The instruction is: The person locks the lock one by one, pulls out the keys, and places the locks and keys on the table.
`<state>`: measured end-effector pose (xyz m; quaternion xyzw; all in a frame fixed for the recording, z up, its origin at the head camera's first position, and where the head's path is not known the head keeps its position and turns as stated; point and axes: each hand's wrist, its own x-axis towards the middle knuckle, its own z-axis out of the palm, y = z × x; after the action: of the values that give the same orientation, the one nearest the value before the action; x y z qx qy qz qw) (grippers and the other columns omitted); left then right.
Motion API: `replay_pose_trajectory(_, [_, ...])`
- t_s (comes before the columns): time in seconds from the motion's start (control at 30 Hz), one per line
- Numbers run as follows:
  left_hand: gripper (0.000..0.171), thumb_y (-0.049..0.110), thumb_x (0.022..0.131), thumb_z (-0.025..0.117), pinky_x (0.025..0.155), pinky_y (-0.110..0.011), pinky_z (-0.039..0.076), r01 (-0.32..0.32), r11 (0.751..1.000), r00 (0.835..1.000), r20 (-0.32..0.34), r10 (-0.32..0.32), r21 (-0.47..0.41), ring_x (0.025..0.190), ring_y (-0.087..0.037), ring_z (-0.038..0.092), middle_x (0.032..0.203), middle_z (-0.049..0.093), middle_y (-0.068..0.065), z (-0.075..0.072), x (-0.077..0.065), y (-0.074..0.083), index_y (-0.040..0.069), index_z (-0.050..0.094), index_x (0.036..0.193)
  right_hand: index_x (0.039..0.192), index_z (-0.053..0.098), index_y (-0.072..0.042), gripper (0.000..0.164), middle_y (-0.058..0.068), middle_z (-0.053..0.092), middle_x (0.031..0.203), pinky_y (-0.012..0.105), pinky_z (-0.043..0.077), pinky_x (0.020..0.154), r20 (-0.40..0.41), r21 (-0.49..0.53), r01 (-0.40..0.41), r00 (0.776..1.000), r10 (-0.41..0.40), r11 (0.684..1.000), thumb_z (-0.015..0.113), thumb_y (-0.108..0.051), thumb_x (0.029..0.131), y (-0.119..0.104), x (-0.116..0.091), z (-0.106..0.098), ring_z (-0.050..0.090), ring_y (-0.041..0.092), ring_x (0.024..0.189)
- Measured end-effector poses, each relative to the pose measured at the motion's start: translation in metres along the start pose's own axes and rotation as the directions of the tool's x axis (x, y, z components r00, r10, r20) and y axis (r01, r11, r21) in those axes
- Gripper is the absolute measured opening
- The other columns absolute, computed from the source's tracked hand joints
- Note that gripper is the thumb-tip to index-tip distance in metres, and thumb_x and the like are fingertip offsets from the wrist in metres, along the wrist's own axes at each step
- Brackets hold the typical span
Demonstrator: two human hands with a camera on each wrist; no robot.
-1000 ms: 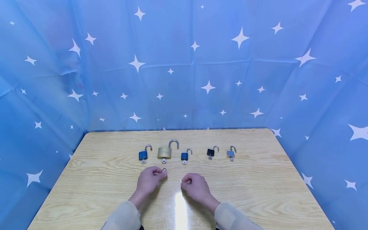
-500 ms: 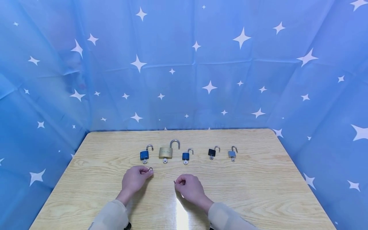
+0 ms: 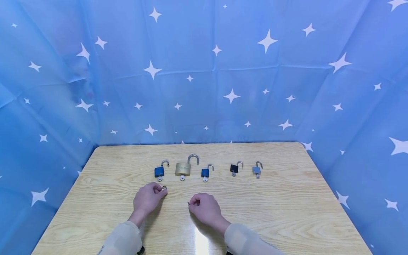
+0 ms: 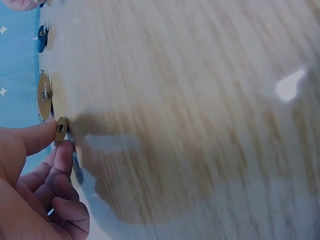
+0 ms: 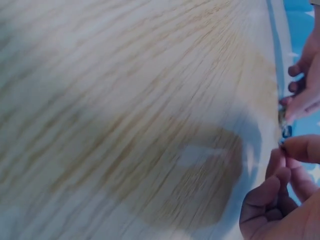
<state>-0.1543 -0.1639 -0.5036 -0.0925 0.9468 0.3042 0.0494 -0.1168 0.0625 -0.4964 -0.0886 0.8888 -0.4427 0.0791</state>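
My left hand [image 3: 146, 198] pinches a small brass padlock [image 4: 61, 129] between thumb and fingers, low over the table. The lock's bare keyhole faces the left wrist camera; in the head view its shackle shows beyond the fingertips, whether locked or not I cannot tell. To the right, my right hand [image 3: 205, 209] pinches a small thin key [image 3: 188, 203], mostly covered by the fingers. Some tabletop separates the two hands. Just behind the left hand lie a blue padlock [image 3: 159, 172] and a large brass padlock [image 3: 182, 169], both with shackles raised and keys inserted.
Further along the same row are a smaller blue padlock [image 3: 205, 173], a black padlock [image 3: 234, 169] and a silver padlock [image 3: 256, 170], each unlocked with a key in it. A wooden table [image 3: 287, 205] spreads beneath, backed by a blue starred curtain [image 3: 204, 71].
My left hand has shifted left with the small padlock, mostly in the first half second. The right hand has also drifted left, carrying the key. The row of padlocks stays put.
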Motion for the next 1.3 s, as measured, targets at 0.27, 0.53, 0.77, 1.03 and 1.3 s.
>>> replay_pose_trajectory(0.27, [0.023,0.039,0.086,0.070,0.057,-0.027,0.037,0.015,1.000,1.000,0.001,-0.015,0.004,0.067,-0.013,0.055,0.079,0.066,0.004,-0.001,0.002,-0.002,0.017,0.070,0.091,0.077,0.070,-0.013,0.003,-0.008,0.064,0.068,0.022,0.042,0.059,0.026,0.011,-0.021,0.999,0.020,1.000,0.070,-0.015,0.079,-0.012,0.007,0.016,0.053,0.001,0.061])
replay_pose_trajectory(0.53, [0.021,0.037,0.086,0.071,0.056,-0.028,0.037,0.000,1.000,1.000,0.007,0.000,0.008,0.066,-0.012,0.055,0.078,0.066,0.004,-0.003,0.003,-0.003,0.017,0.070,0.091,0.072,0.070,-0.014,0.004,-0.008,0.065,0.069,0.024,0.043,0.061,0.000,0.011,-0.059,0.998,0.059,0.998,0.071,-0.015,0.075,-0.030,0.016,0.034,0.053,0.005,0.064])
replay_pose_trajectory(0.77, [0.026,0.042,0.090,0.065,0.056,-0.027,0.036,0.001,1.000,1.000,-0.011,-0.001,0.010,0.067,-0.013,0.054,0.079,0.066,0.003,-0.006,0.004,-0.007,0.017,0.070,0.095,0.072,0.071,-0.014,0.003,-0.007,0.066,0.073,0.026,0.042,0.059,-0.024,0.033,-0.126,0.992,0.127,0.992,0.073,-0.015,0.074,-0.047,0.023,0.051,0.055,0.008,0.066])
replay_pose_trajectory(1.03, [0.027,0.037,0.094,0.058,0.055,-0.028,0.036,0.009,1.000,0.998,-0.058,-0.007,0.024,0.068,-0.017,0.056,0.080,0.067,0.000,-0.023,0.005,-0.014,0.015,0.072,0.100,0.069,0.071,-0.019,0.007,-0.009,0.066,0.073,0.026,0.040,0.055,-0.092,0.010,-0.181,0.979,0.181,0.983,0.074,-0.016,0.073,-0.056,0.031,0.072,0.055,0.008,0.064])
replay_pose_trajectory(1.3, [0.031,0.036,0.096,0.051,0.057,-0.028,0.036,0.037,0.999,0.998,-0.055,-0.035,0.018,0.074,-0.019,0.059,0.086,0.068,-0.001,-0.027,0.009,-0.021,0.015,0.072,0.105,0.068,0.069,-0.021,0.008,-0.009,0.066,0.073,0.028,0.040,0.053,-0.102,-0.035,-0.224,0.970,0.219,0.974,0.074,-0.019,0.074,-0.061,0.035,0.077,0.056,0.009,0.064])
